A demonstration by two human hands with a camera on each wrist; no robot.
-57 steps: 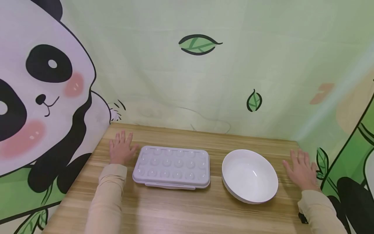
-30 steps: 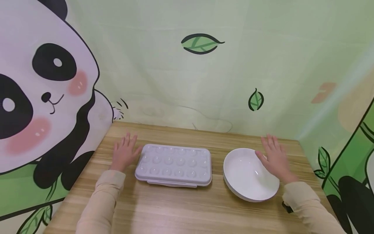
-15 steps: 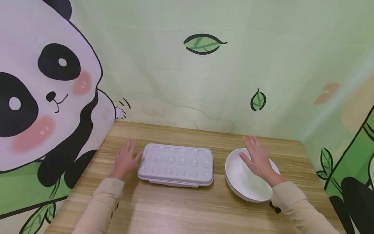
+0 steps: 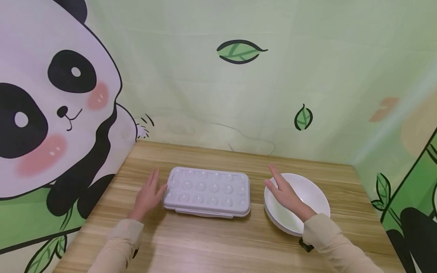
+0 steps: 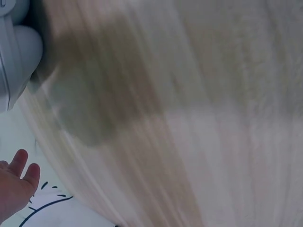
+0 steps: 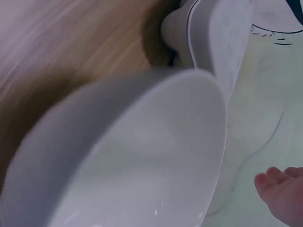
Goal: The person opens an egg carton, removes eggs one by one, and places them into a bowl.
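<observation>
1. A person's bare left-hand grip (image 4: 146,196), fingers straight and holding nothing, was poised over the wood-grain desk (image 4: 205,242). Steady work seemed to call for its palm squared to the left short side of the pale lavender, rectangular, lidded plastic box with domed bumps (image 4: 206,192).
2. The box lay flat on the desk, just right of that grip's thumb; whether they touched could not be told.
3. The bare right-hand grip (image 4: 286,194), also straight-fingered and holding nothing, hovered above the left rim of a round, smooth white bowl (image 4: 315,197). Any approach to the box looked best made clear of that rim. The box lay to its left, near but apart.
4. Rightmost, the bowl, partly hidden by that grip, stood upright.
</observation>
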